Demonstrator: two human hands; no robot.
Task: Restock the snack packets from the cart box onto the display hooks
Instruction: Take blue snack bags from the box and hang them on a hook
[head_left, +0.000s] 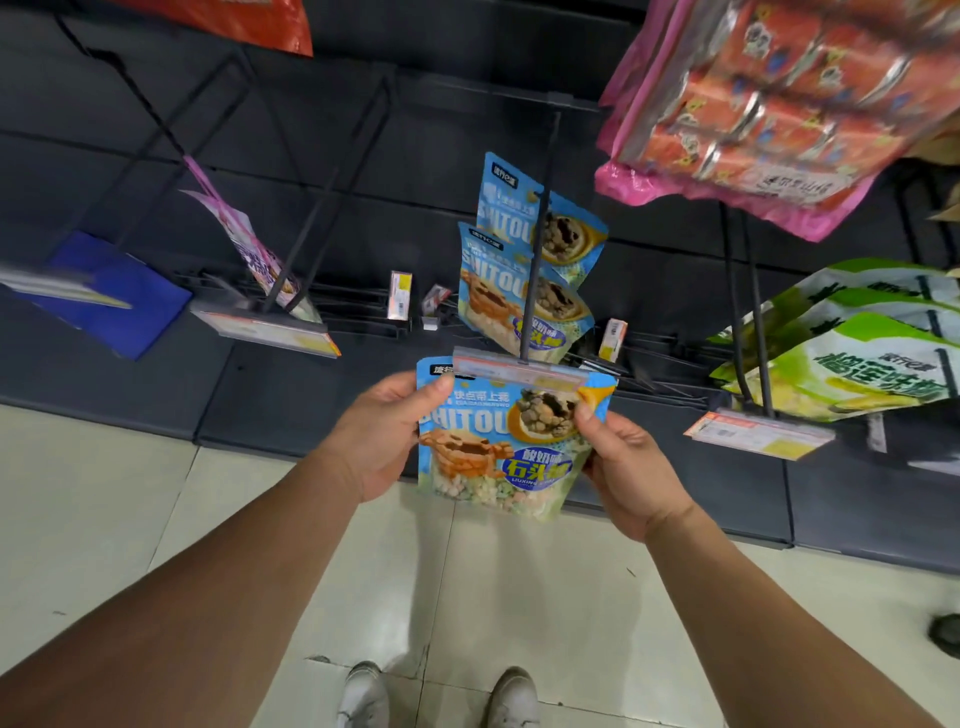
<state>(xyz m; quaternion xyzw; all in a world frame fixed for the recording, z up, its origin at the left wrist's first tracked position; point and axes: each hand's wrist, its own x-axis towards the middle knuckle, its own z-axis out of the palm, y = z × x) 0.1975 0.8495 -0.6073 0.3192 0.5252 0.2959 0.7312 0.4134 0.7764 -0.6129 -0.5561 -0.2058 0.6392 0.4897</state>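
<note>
Head view: my left hand (382, 441) and right hand (626, 467) pinch the side edges of a blue snack packet (501, 447) at centre, its top just under the price tag (519, 370) of the display hook (537, 249); two matching packets (524, 291) hang at twelve o'clock

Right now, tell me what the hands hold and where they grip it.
Both hold one blue snack packet: left hand pinches its upper left edge, right hand its right edge.
</note>
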